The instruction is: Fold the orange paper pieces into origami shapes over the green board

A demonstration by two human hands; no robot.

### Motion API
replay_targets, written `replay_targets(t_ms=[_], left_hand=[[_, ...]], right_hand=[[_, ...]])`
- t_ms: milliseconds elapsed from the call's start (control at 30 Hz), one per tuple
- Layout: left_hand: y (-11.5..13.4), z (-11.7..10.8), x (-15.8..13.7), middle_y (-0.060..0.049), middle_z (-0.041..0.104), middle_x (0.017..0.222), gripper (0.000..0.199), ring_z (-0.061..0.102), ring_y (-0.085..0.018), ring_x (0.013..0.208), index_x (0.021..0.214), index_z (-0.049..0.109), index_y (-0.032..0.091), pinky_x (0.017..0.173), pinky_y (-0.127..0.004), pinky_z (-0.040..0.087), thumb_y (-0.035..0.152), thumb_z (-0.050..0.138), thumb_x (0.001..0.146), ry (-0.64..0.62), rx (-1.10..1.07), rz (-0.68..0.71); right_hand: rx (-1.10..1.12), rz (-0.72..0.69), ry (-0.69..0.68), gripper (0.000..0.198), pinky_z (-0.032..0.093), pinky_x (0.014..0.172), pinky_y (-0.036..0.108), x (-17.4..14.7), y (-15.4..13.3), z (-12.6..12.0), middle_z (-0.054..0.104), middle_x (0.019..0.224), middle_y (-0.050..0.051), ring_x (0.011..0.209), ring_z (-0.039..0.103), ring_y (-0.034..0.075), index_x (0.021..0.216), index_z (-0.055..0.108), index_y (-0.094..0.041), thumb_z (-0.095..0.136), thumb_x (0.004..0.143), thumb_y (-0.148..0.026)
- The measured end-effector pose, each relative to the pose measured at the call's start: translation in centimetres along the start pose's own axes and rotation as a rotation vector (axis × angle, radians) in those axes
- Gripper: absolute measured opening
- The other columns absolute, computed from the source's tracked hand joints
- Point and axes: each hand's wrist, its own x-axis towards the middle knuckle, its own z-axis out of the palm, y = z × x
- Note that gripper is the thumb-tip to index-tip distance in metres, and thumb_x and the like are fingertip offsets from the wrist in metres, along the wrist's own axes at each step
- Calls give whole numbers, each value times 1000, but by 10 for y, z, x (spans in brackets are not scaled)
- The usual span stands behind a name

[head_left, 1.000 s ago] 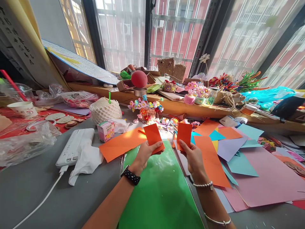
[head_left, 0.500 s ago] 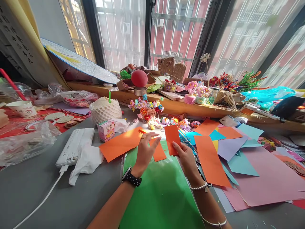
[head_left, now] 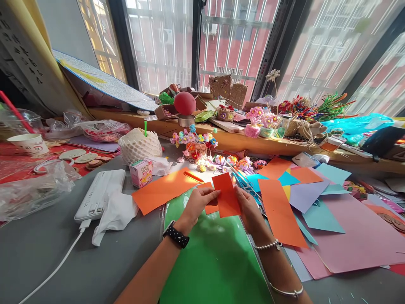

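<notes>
Between my two hands is a small orange paper rectangle (head_left: 226,196), held up over a green mat (head_left: 211,257). My left hand (head_left: 198,207) pinches its left edge between thumb and fingers. At the right edge, my right hand (head_left: 249,209) grips it, with most of its fingers hidden behind the paper. Another orange paper piece (head_left: 211,208) lies on the mat behind, partly covered by the held one. Left of it, a large orange sheet (head_left: 163,190) rests on the table, and an orange pen (head_left: 193,176) lies at its upper right corner.
On the right lie an orange strip (head_left: 281,213), a pink sheet (head_left: 363,236) and blue and lilac papers. A white power bank (head_left: 99,192) with a cable, a tissue (head_left: 117,215) and a small pink box (head_left: 141,173) are left. Crocheted flowers (head_left: 196,143) stand behind.
My left hand was open beside the paper; now it has taken hold of the left edge. The rectangle has come slightly lower and closer, and the pen now lies uncovered.
</notes>
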Motion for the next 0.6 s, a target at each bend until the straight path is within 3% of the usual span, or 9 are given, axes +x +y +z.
replay_targets(t_ms=[267,600], left_hand=[[4,5,-4,-6,65,65,36,59,-17,64,74,68,11,65,-27,47,42,66,58,0,106,17],[-1,8,-3,-5,65,61,36,61,-18,61,73,66,12,64,-30,50,46,54,70,-62,9,19]], right_hand=[[-218,-49,-11,28,45,62,27,1,4,0,64,77,5,72,59,18,79,60,-17,57,68,-43],[-480,-143,47,31,43,53,23,2,7,4,63,70,5,61,57,15,80,60,-16,58,67,-44]])
